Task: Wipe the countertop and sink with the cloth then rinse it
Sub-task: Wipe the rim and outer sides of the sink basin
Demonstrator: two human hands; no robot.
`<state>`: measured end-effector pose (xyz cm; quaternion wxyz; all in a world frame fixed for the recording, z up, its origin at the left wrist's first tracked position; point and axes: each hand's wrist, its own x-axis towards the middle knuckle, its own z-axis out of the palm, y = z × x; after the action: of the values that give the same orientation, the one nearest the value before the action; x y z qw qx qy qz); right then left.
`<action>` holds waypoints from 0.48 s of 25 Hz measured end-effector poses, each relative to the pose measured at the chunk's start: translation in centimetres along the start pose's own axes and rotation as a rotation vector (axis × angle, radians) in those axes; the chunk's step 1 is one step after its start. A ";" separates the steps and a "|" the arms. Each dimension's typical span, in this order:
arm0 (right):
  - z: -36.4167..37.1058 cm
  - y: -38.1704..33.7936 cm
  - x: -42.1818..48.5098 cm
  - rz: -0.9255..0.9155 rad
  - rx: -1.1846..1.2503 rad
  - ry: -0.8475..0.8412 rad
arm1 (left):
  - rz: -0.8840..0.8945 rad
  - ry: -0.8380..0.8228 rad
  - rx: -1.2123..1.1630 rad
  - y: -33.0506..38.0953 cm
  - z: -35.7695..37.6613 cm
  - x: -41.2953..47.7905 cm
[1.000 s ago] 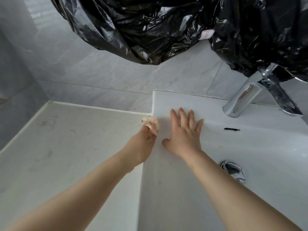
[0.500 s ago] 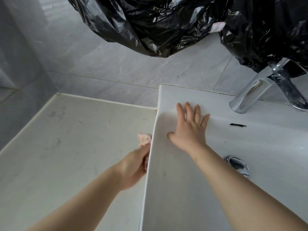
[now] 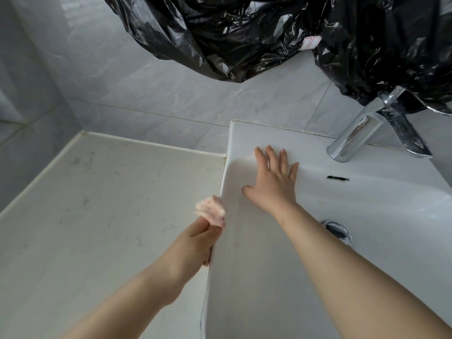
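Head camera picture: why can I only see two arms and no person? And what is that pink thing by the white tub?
The camera sits on the person's head and looks down, so only their arms show. The white tub is a sink, with a pale countertop beside it. The left hand holds the pink thing, a small cloth, against the sink's outer edge. The right hand lies flat on the sink, fingers straight. At the back are a shiny tap and, above it, a crinkly black plastic bag.
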<state>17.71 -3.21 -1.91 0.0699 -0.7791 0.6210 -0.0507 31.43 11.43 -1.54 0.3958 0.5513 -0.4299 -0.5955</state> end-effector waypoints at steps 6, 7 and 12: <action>-1.1 0.9 -0.5 -0.031 0.095 -0.074 | 0.165 0.222 0.603 3.9 1.1 8.8; -1.3 1.3 -0.8 -0.053 0.114 -0.082 | 0.159 0.242 0.749 4.1 1.5 9.1; -0.7 3.4 -4.6 -0.063 0.267 -0.067 | 0.177 0.236 1.285 3.6 2.5 6.5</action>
<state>13.34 0.51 -1.77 0.1920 -0.7833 0.5812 -0.1089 28.38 4.33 -0.15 0.0799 0.7019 -0.6973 -0.1212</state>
